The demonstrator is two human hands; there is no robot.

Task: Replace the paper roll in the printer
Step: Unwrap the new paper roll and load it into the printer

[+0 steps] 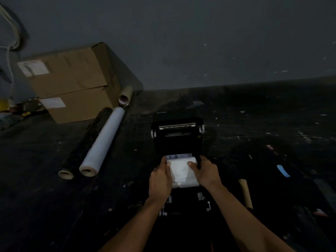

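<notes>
A black printer [177,137] stands on the dark floor with its lid swung open away from me. A white paper roll [181,170] lies across the printer's open bay. My left hand [161,176] grips the roll's left end, thumb on top. The roll's right end is held by my right hand [206,171], thumb pressed on the paper. A loose flap of paper hangs over the front of the roll. The bay under the roll is hidden.
Two stacked cardboard boxes [72,82] sit at the back left. A white roll [102,144], a black roll [85,144] and a cardboard tube [125,95] lie beside them. An empty cardboard core [245,193] lies right of the printer, and blue tape [283,171] lies farther right. A grey wall stands behind.
</notes>
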